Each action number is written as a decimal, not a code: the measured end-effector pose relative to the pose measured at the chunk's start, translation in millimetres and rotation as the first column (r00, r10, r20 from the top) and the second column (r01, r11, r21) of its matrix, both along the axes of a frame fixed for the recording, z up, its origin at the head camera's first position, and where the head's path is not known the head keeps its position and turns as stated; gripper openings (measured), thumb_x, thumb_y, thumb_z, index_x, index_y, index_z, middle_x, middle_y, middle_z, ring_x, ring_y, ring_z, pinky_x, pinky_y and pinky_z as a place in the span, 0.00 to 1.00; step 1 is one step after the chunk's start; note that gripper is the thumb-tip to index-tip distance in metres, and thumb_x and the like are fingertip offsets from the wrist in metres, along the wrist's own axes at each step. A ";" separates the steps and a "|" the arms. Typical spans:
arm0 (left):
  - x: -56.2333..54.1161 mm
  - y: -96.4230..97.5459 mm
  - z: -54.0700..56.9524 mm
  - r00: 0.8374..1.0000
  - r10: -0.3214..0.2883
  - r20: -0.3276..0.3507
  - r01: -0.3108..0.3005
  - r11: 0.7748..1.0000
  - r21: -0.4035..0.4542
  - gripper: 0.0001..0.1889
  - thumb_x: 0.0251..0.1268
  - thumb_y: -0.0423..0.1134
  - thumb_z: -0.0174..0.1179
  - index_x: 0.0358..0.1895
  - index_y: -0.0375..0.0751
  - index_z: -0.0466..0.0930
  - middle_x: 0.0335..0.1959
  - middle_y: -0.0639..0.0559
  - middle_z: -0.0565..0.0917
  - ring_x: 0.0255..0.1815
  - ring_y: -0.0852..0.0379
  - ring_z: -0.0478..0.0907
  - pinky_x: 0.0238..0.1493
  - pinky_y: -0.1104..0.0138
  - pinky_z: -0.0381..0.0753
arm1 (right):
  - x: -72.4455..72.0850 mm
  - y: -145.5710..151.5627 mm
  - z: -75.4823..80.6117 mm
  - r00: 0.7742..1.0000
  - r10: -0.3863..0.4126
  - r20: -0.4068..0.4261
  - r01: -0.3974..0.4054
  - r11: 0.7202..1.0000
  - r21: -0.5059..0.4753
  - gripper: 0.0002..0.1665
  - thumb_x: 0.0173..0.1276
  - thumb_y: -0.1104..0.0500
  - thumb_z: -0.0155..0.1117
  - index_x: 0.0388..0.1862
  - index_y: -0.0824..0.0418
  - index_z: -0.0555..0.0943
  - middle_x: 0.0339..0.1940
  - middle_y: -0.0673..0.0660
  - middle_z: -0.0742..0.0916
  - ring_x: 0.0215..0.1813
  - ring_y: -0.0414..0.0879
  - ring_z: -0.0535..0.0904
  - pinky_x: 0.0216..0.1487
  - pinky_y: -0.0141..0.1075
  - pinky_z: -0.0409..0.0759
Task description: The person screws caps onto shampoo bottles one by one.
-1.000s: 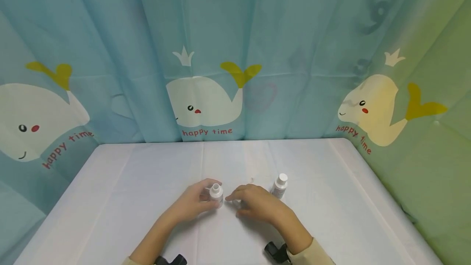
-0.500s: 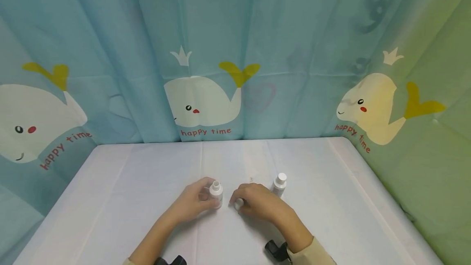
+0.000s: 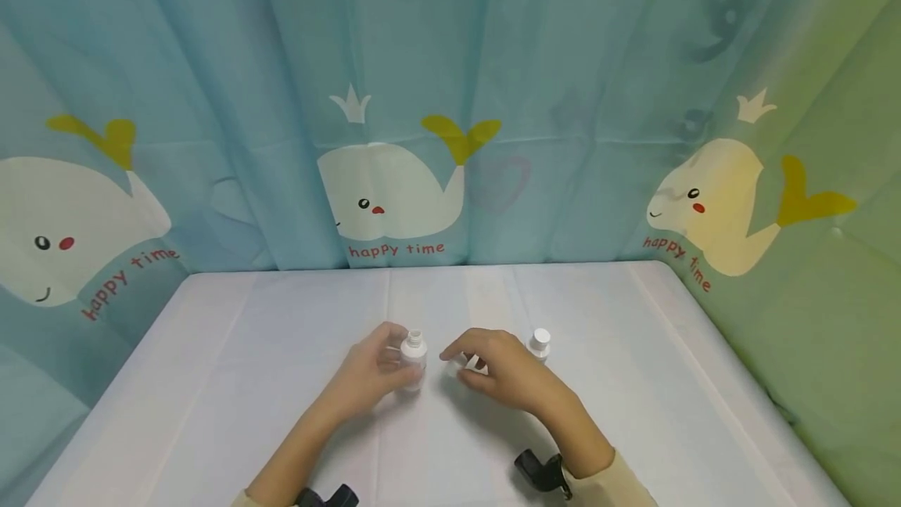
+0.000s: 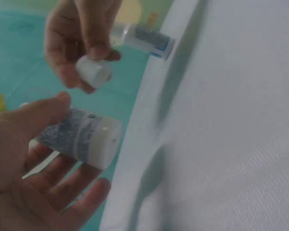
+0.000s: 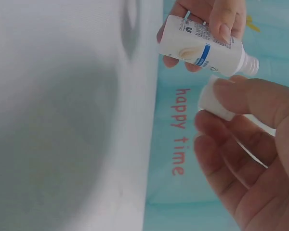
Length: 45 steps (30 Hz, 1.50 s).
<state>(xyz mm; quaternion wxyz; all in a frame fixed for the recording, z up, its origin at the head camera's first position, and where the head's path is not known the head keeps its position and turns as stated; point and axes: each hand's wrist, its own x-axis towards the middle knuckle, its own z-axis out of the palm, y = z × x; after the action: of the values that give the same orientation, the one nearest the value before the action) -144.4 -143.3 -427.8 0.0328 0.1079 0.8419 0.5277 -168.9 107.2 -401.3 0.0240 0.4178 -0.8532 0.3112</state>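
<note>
My left hand (image 3: 366, 375) grips a small white bottle (image 3: 414, 352) between thumb and fingers, held upright off the table. Its bare threaded neck shows in the right wrist view, along with a printed label (image 5: 195, 43) that has a blue band. To the right, my right hand (image 3: 508, 372) pinches a white screw cap (image 5: 216, 100) between thumb and fingers, level with the bottle and apart from it. Just beyond the right hand stands a second white bottle (image 3: 540, 343) with its cap on; the hand hides its lower part in the head view.
Under both hands lies a white-covered table (image 3: 296, 319). A blue-green curtain (image 3: 563, 202) printed with whales hangs along its back and sides. A black wrist camera (image 3: 540, 472) sits on the right forearm.
The right hand has picked the cap up from the table and lifted it. My left hand has raised the bottle slightly. The second bottle stays where it stood.
</note>
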 end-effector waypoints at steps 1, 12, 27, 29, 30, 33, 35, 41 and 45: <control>0.2 0.4 1.0 1.000 0.003 -0.004 -0.003 1.000 0.003 0.25 0.56 0.41 0.74 0.55 0.45 0.74 0.55 0.47 0.82 0.53 0.47 0.83 0.53 0.58 0.83 | 0.0 0.1 1.6 1.000 0.013 -0.004 -0.013 0.999 -0.030 0.15 0.64 0.66 0.68 0.49 0.55 0.85 0.46 0.46 0.88 0.43 0.37 0.81 0.41 0.32 0.83; 5.1 5.7 12.0 1.000 0.001 -0.009 -0.001 0.998 0.055 0.23 0.56 0.44 0.74 0.54 0.55 0.77 0.53 0.53 0.82 0.51 0.51 0.81 0.53 0.56 0.82 | 3.7 -0.3 18.5 0.997 0.021 -0.078 -0.042 0.962 -0.272 0.16 0.62 0.69 0.68 0.47 0.56 0.83 0.46 0.46 0.87 0.48 0.38 0.82 0.42 0.30 0.84; 7.3 11.3 10.9 0.989 -0.093 -0.116 0.094 0.996 0.005 0.21 0.54 0.42 0.75 0.51 0.57 0.79 0.47 0.61 0.83 0.49 0.51 0.80 0.53 0.55 0.81 | 4.8 -4.0 21.3 0.988 0.041 -0.148 -0.091 0.934 -0.346 0.15 0.62 0.70 0.67 0.45 0.56 0.83 0.45 0.48 0.87 0.47 0.41 0.83 0.42 0.32 0.84; 7.3 11.4 10.3 0.987 -0.105 -0.124 0.106 0.994 0.001 0.21 0.54 0.42 0.75 0.51 0.57 0.79 0.47 0.61 0.83 0.49 0.52 0.80 0.52 0.55 0.81 | 4.8 -4.1 21.0 0.989 0.041 -0.145 -0.090 0.934 -0.346 0.15 0.62 0.70 0.68 0.45 0.55 0.83 0.45 0.48 0.87 0.47 0.41 0.83 0.41 0.32 0.84; 7.5 11.5 10.3 0.986 -0.111 -0.127 0.112 0.994 0.000 0.21 0.55 0.42 0.75 0.52 0.57 0.79 0.47 0.61 0.83 0.49 0.52 0.80 0.52 0.56 0.81 | 4.9 -4.3 20.9 0.989 0.043 -0.143 -0.091 0.934 -0.346 0.15 0.62 0.69 0.68 0.45 0.55 0.83 0.45 0.48 0.87 0.47 0.40 0.83 0.41 0.32 0.84; 8.0 12.1 10.6 0.983 -0.125 -0.135 0.126 0.992 -0.001 0.21 0.55 0.43 0.75 0.52 0.56 0.79 0.47 0.61 0.83 0.48 0.53 0.80 0.51 0.57 0.81 | 5.3 -4.9 20.4 0.990 0.046 -0.136 -0.091 0.935 -0.342 0.14 0.62 0.69 0.67 0.46 0.55 0.83 0.45 0.48 0.87 0.47 0.40 0.83 0.41 0.33 0.84; 8.6 12.9 11.4 0.982 -0.130 -0.139 0.131 0.991 -0.001 0.21 0.55 0.42 0.75 0.52 0.56 0.79 0.47 0.61 0.83 0.48 0.53 0.80 0.51 0.57 0.81 | 5.6 -5.2 20.0 0.990 0.047 -0.135 -0.090 0.938 -0.336 0.14 0.63 0.69 0.67 0.46 0.55 0.84 0.46 0.48 0.87 0.47 0.40 0.83 0.40 0.33 0.84; 11.3 14.5 13.8 0.981 -0.134 -0.143 0.136 0.991 0.008 0.22 0.55 0.40 0.75 0.52 0.54 0.79 0.47 0.61 0.83 0.47 0.51 0.80 0.50 0.57 0.82 | 6.1 -6.1 18.2 0.989 0.050 -0.138 -0.093 0.942 -0.323 0.13 0.64 0.68 0.67 0.46 0.56 0.84 0.46 0.48 0.87 0.47 0.40 0.83 0.39 0.32 0.84; 12.5 14.4 13.5 0.980 -0.132 -0.148 0.133 0.991 -0.001 0.22 0.54 0.40 0.75 0.53 0.54 0.79 0.47 0.61 0.83 0.47 0.51 0.80 0.50 0.58 0.82 | 6.8 -6.0 16.6 0.990 0.054 -0.129 -0.093 0.942 -0.322 0.13 0.64 0.68 0.66 0.46 0.55 0.84 0.46 0.48 0.87 0.47 0.39 0.83 0.39 0.35 0.85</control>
<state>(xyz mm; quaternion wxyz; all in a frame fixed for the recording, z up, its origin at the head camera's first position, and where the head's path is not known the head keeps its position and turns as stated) -131.9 -128.9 -414.3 0.0048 0.2026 0.8305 0.5188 -162.1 101.2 -384.7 0.1320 0.4573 -0.7706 0.4238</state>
